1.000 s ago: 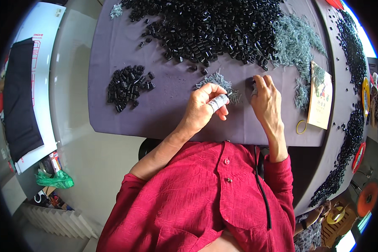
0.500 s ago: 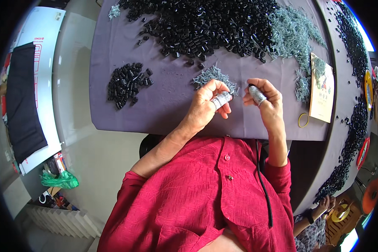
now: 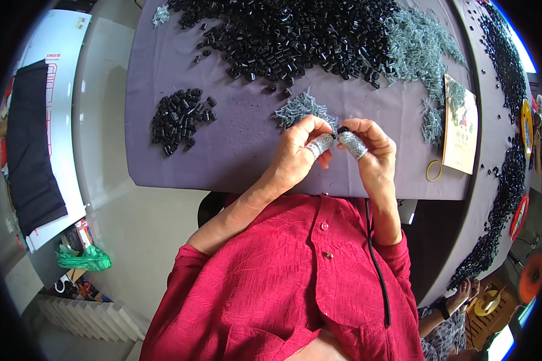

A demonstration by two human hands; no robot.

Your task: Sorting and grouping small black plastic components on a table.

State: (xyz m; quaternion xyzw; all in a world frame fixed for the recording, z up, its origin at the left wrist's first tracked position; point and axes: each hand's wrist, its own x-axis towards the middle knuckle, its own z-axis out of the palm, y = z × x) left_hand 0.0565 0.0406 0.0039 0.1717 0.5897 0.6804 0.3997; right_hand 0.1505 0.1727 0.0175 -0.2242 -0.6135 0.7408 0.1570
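Note:
Above the table's front edge my two hands meet, fingertips almost touching. My right hand (image 3: pixel 373 157) pinches a small black plastic part (image 3: pixel 342 129) between thumb and fingers. My left hand (image 3: pixel 295 153) is closed in a pinch too; what it holds is too small and covered to make out. Both thumbs are wrapped in greyish-silver tape. Just beyond my left fingers lies a small heap of silver screws (image 3: pixel 301 109). To the left is a small pile of black plastic parts (image 3: pixel 180 120), and a far larger heap of black parts (image 3: pixel 295 39) spreads across the back.
More silver screws (image 3: pixel 421 45) lie at the back right. A booklet (image 3: pixel 461 129) with some screws on it and a yellow ring (image 3: pixel 433 171) are at the right. Beyond, another table carries black parts (image 3: pixel 503 198), where another person's hands (image 3: pixel 464 295) are at work.
My right hand has moved left, bringing the black part up against my left fingertips. The left hand has stayed nearly in place.

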